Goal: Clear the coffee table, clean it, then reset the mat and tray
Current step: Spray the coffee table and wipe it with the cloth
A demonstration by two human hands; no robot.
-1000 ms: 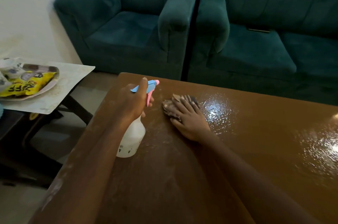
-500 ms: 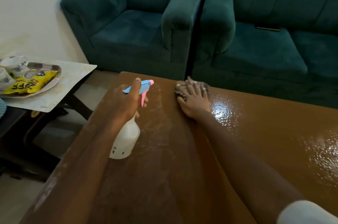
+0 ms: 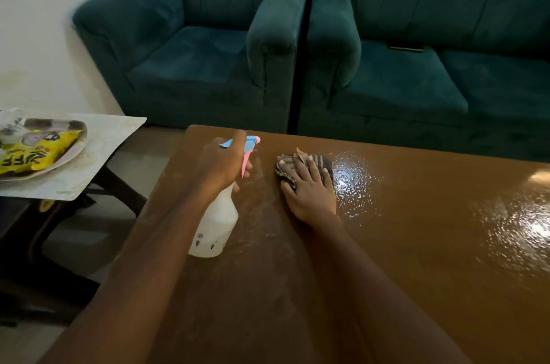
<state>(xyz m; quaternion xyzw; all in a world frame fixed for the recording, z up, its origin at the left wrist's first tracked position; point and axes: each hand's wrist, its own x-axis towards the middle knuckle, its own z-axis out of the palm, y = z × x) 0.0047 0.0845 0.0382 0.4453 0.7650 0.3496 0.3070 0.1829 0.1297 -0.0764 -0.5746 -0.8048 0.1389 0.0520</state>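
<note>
Head view: left hand [image 3: 220, 164] grips spray bottle [image 3: 215, 223], clear of the wipe; right hand [image 3: 312, 188], fingers flat, presses striped cloth [image 3: 290, 167] onto wet coffee table [image 3: 431, 244], frame centre.

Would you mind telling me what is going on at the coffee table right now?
A person is cleaning the coffee table. The left hand grips a white spray bottle; the right hand presses a striped cloth flat on the wet top. The tray sits on the mat, off to the left.
</note>
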